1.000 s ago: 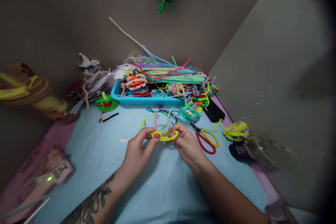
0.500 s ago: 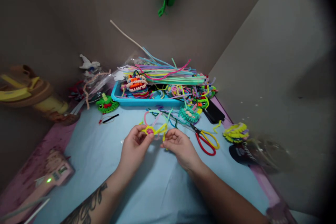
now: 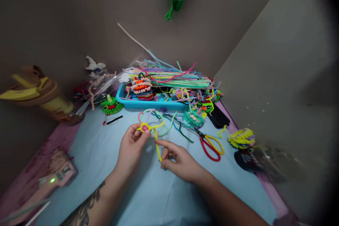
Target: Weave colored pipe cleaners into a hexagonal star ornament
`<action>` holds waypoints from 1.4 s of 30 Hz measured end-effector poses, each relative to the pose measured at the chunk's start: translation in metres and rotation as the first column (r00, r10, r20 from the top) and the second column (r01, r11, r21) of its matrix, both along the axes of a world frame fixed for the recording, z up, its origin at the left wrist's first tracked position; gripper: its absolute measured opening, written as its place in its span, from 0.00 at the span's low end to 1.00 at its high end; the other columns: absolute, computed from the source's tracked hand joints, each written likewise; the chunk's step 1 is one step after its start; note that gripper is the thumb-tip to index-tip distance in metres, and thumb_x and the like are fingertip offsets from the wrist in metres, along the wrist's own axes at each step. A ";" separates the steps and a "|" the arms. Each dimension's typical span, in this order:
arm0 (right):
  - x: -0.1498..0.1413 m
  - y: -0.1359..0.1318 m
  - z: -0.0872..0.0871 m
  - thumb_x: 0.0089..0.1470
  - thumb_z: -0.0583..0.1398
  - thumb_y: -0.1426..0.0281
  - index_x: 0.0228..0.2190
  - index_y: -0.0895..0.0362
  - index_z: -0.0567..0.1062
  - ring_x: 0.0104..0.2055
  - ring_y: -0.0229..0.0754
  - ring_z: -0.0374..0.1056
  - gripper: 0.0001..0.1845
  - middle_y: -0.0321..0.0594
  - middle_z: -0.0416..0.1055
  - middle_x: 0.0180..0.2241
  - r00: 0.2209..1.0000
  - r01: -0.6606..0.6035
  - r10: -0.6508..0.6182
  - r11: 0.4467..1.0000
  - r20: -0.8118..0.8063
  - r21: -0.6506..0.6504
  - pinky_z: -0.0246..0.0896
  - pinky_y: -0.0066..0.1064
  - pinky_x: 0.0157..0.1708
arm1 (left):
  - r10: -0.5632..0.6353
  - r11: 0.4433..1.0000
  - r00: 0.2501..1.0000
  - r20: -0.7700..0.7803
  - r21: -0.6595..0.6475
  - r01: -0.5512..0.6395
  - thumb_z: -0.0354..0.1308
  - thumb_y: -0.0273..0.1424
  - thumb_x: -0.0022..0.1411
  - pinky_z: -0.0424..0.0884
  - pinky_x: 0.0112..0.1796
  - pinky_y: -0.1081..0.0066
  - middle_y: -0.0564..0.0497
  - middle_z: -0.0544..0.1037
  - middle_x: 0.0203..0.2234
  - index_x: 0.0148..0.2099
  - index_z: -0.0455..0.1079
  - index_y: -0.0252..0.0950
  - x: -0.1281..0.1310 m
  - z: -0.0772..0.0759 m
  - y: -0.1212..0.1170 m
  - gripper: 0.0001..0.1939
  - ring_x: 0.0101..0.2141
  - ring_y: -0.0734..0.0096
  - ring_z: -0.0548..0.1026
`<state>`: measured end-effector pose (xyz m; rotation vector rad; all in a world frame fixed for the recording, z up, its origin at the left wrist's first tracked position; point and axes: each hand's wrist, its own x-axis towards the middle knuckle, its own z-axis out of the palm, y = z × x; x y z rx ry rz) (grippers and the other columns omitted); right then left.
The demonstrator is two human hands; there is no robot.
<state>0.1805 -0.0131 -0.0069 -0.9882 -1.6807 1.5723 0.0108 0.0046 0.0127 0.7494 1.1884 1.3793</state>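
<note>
Left hand (image 3: 130, 148) pinches pink-centred yellow piece (image 3: 144, 127), apparently for steadiness; right hand (image 3: 182, 162) clamps yellow strand (image 3: 158, 149) near its end, seemingly for control.

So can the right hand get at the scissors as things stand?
Probably yes: the scissors lie beside the right hand, handles toward the person, with nothing seen on top. But its fingers are at the yellow strip, so they may need to let go first.

A table, apparently cloth-covered (image 3: 148, 194), bears scissors (image 3: 210, 144) and a blue tray (image 3: 156, 104).
</note>
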 end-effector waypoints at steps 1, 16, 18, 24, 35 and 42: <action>0.000 0.001 -0.001 0.47 0.58 0.80 0.53 0.52 0.68 0.30 0.34 0.69 0.30 0.30 0.70 0.27 0.999 0.036 -0.036 0.999 0.002 0.035 0.66 0.31 0.36 | -0.014 1.000 1.000 -0.006 0.000 0.014 0.68 0.34 0.49 0.68 0.35 0.75 0.55 0.77 0.27 0.39 0.67 0.36 0.000 0.000 0.000 0.16 0.29 0.75 0.75; 0.004 0.000 0.000 0.54 0.60 0.76 0.43 0.50 0.75 0.37 0.43 0.65 0.14 0.40 0.70 0.33 0.806 0.270 -0.590 0.420 0.036 0.866 0.64 0.40 0.39 | -0.187 0.980 0.982 0.022 -0.070 0.188 0.68 0.33 0.47 0.67 0.32 0.74 0.56 0.77 0.23 0.38 0.66 0.37 0.013 0.001 -0.009 0.17 0.26 0.74 0.75; 0.003 0.000 0.000 0.54 0.61 0.76 0.40 0.52 0.75 0.37 0.43 0.65 0.11 0.40 0.71 0.33 0.792 0.267 -0.610 0.400 0.037 0.877 0.63 0.39 0.39 | -0.207 0.976 0.978 0.016 -0.068 0.208 0.68 0.33 0.46 0.67 0.31 0.75 0.56 0.77 0.23 0.37 0.66 0.37 0.016 0.001 -0.011 0.17 0.26 0.75 0.75; 0.001 0.002 0.003 0.53 0.62 0.74 0.30 0.53 0.73 0.34 0.41 0.65 0.03 0.37 0.69 0.28 0.750 0.305 -0.658 0.429 0.063 0.850 0.61 0.38 0.38 | -0.270 0.963 0.963 -0.022 -0.030 0.269 0.65 0.34 0.51 0.69 0.33 0.73 0.53 0.78 0.26 0.35 0.70 0.36 0.022 0.002 -0.015 0.11 0.29 0.73 0.75; 0.001 0.001 0.007 0.52 0.63 0.74 0.29 0.53 0.76 0.33 0.40 0.65 0.04 0.36 0.72 0.27 0.730 0.342 -0.683 0.404 0.031 0.848 0.62 0.36 0.37 | -0.277 0.960 0.940 -0.199 -0.028 0.277 0.64 0.33 0.54 0.68 0.34 0.73 0.51 0.79 0.29 0.35 0.73 0.34 0.019 -0.004 -0.016 0.08 0.31 0.72 0.75; 0.002 0.003 0.009 0.51 0.63 0.77 0.28 0.54 0.77 0.34 0.41 0.65 0.05 0.37 0.73 0.27 0.771 0.357 -0.635 0.504 0.057 0.787 0.61 0.36 0.37 | -0.298 0.954 0.930 -0.216 -0.040 0.296 0.63 0.33 0.54 0.68 0.32 0.74 0.51 0.79 0.28 0.35 0.73 0.34 0.019 -0.003 -0.016 0.08 0.29 0.72 0.74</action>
